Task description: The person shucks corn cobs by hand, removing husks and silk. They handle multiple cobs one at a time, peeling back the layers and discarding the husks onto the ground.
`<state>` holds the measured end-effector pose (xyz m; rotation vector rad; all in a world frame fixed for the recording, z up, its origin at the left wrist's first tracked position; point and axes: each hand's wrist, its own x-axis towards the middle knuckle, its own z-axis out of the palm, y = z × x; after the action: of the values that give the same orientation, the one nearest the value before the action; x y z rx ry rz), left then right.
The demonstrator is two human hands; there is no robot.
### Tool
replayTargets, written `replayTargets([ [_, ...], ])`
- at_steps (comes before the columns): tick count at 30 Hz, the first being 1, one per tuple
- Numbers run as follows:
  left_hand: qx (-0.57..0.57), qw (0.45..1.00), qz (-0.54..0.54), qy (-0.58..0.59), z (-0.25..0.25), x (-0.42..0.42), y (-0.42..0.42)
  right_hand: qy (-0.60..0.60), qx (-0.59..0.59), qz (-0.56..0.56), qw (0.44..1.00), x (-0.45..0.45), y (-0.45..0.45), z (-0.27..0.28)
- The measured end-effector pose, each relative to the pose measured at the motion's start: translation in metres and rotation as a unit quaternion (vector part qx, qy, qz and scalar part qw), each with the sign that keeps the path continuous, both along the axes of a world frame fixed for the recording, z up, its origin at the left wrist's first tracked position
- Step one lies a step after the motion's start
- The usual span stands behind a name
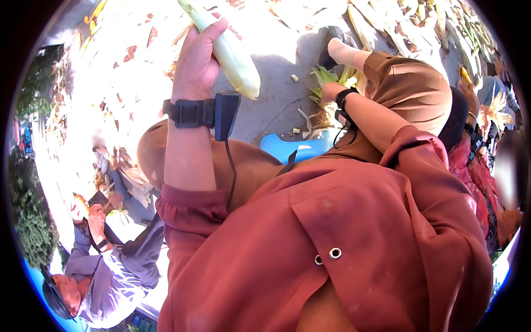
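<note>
My left hand [201, 54] is raised at the upper middle, wrapped around an ear of corn [238, 62] still in its pale green husk. The ear tilts, its thick end low and to the right. My right hand [332, 91] is low between my legs, closed on green and yellowish corn husk leaves [324, 76] that stick out around it. My right fingers are mostly hidden, and I cannot see whether a cob is inside those leaves.
A blue plastic surface [290, 147] shows between my thighs. Husks [373, 25] lie heaped at upper right; husk scraps litter the concrete ground [269, 83]. A seated person [112, 274] at lower left holds an orange ear of corn [81, 202]. Other people sit close at right.
</note>
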<state>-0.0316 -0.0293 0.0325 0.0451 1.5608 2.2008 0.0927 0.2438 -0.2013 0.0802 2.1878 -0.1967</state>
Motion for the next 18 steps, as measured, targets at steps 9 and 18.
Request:
replayTargets([
  [9, -0.008, 1.0, -0.007, -0.01, -0.006, -0.004, 0.01, 0.142, -0.465, -0.316, 0.815, -0.064, -0.063, 0.168],
  [18, -0.047, 0.995, 0.014, -0.086, -0.022, 0.002, 0.01, 0.353, -0.507, -0.312, 0.722, 0.026, 0.002, 0.364],
])
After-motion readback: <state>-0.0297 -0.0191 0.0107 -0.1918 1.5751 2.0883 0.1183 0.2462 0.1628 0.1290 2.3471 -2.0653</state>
